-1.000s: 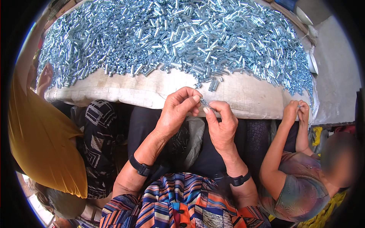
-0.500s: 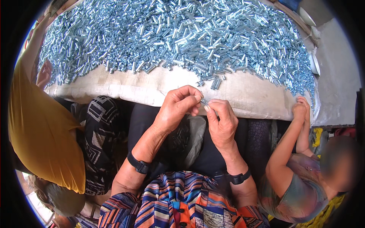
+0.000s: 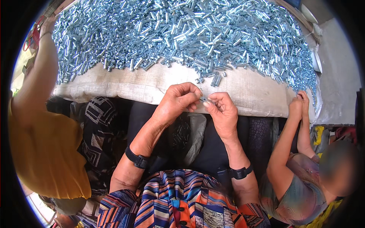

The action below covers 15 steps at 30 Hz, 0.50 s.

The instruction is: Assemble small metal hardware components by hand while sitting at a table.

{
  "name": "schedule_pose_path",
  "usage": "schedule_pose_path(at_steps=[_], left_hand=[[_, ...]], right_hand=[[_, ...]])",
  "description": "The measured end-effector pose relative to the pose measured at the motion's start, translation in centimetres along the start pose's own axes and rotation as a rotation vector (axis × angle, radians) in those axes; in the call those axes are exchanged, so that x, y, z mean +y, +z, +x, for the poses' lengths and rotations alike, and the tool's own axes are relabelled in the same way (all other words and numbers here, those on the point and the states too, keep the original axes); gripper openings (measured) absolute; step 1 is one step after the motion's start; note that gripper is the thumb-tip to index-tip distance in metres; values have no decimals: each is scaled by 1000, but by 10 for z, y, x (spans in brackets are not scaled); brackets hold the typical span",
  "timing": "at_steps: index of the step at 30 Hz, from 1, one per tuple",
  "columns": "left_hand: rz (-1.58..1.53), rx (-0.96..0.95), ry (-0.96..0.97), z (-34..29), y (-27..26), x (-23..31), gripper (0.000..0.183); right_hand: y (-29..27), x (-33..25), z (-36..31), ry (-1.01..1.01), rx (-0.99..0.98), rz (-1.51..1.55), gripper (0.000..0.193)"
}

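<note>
Thumb and fingertips of my left hand (image 3: 174, 102) are pinched together just past the near edge of the cloth. My right hand (image 3: 223, 114) faces it, its thumb and forefinger pinched as well. Between the fingertips shows a small silvery metal piece (image 3: 204, 99), touched by both hands; its exact shape is mostly covered. Ahead of my hands lies a wide heap of shiny blue-silver metal pieces (image 3: 182, 34), many like short tubes. A few of them (image 3: 216, 79) lie at the heap's near edge, close to my fingers.
A pale cloth (image 3: 125, 83) covers the work surface under the heap. In my lap lies a greyish plastic bag (image 3: 197, 133), with small metal pieces (image 3: 180, 133) beside it. A person in mustard clothing (image 3: 45, 152) sits at left; another person's hands (image 3: 298, 104) are at the right edge.
My hands stay together, with my right hand and fingers shifted slightly. The person at left has stretched an arm forward to the far left corner. The person at right has barely moved.
</note>
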<state>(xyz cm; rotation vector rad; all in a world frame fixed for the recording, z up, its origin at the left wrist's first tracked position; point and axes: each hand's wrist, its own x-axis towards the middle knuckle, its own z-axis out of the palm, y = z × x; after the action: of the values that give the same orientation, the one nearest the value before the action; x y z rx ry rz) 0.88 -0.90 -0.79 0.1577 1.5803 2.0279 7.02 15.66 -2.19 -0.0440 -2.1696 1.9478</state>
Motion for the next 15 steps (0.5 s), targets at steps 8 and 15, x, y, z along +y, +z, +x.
schedule_pose_path(at_steps=[8,15], left_hand=[[6,-10,10,-1,0,-2,11],[-45,-8,7,-4,4,1,13]], right_hand=[[-3,-5,-1,-57,-32,-215,15],[0,-6,-4,-70,-1,-100,11]])
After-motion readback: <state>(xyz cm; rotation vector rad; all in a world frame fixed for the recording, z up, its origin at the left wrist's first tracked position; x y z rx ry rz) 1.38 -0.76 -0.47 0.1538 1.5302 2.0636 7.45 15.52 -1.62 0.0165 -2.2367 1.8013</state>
